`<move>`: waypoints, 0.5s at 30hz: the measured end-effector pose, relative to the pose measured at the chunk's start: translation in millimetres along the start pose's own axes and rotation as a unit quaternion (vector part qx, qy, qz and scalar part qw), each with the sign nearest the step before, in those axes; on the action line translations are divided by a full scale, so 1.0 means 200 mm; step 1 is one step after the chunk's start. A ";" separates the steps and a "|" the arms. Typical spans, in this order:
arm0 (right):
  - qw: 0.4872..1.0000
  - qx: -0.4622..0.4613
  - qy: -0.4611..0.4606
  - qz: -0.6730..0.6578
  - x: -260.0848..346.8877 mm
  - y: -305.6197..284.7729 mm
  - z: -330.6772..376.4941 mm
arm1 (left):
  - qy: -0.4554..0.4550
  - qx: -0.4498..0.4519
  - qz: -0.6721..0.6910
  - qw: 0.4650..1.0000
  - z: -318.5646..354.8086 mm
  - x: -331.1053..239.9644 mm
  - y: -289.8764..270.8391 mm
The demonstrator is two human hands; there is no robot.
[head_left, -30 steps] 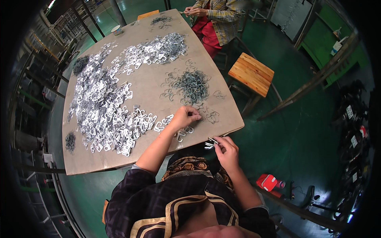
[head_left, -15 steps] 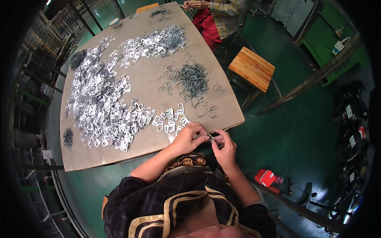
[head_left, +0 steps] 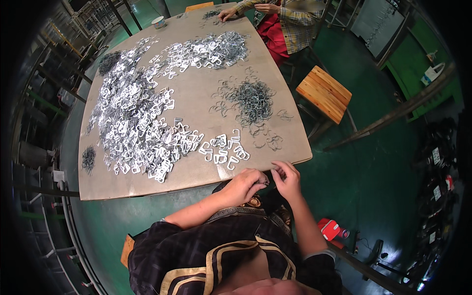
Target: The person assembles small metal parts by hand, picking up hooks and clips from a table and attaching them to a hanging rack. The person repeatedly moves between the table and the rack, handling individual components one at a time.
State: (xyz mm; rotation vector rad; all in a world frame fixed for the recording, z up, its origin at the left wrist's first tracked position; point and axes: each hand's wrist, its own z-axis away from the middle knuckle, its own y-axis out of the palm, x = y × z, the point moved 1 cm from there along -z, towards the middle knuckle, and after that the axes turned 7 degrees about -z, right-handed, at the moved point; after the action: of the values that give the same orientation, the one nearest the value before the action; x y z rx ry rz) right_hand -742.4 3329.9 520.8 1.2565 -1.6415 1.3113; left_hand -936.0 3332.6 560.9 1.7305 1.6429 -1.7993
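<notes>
At the table's near edge, my left hand is closed, with a small dark-grey bit just showing at its fingertips; the rest is hidden. My right hand is just to the right of it, a small gap between the two. Its thumb and fingertips are drawn together, and whatever is between them cannot be made out. Closest to my hands on the tabletop lies a small group of pale metal hook-shaped buckles. Beyond my right hand is a heap of thin dark wire clips, with loose ones around it.
A large heap of pale metal buckles covers the left of the table, and another pile lies farther back. Across the table a co-worker's hand reaches to dark clips. A wooden stool stands right; a cup sits far left.
My hands have come apart from their joint grip on a small metal piece; the right has shifted slightly right. The view has shifted a little. The co-worker's hand has reached down to the table.
</notes>
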 end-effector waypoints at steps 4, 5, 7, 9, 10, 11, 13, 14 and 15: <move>0.987 0.070 -0.067 0.128 -0.05 0.19 -0.17 | 0.019 -0.005 -0.010 1.000 0.05 0.02 0.02; 0.982 0.080 -0.079 0.149 -0.06 0.25 -0.21 | 0.023 -0.006 -0.010 1.000 0.05 0.02 0.02; 0.974 0.101 -0.096 0.176 -0.08 0.35 -0.29 | 0.031 -0.010 -0.010 0.999 0.07 0.02 0.02; 0.969 0.122 -0.107 0.189 -0.11 0.43 -0.34 | 0.031 -0.012 -0.012 0.999 0.09 0.02 0.01; 0.970 0.127 -0.088 0.188 -0.12 0.45 -0.35 | 0.028 -0.012 -0.014 0.999 0.10 0.03 0.02; 0.971 0.131 -0.069 0.187 -0.12 0.47 -0.36 | 0.025 -0.012 -0.017 0.999 0.10 0.04 0.02; 0.976 0.134 -0.019 0.172 -0.11 0.48 -0.37 | 0.018 -0.019 -0.018 0.999 0.11 0.04 0.01; 0.979 0.129 0.010 0.159 -0.10 0.47 -0.37 | 0.015 -0.023 -0.019 0.999 0.11 0.05 0.01; 0.980 0.124 0.041 0.147 -0.09 0.47 -0.37 | 0.014 -0.029 -0.015 0.999 0.11 0.05 0.01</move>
State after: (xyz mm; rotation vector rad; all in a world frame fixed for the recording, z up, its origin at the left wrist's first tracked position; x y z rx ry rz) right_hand -829.9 3408.8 495.7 1.1100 -1.6901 1.7704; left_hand -951.7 3320.5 545.6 1.7237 1.7244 -1.7299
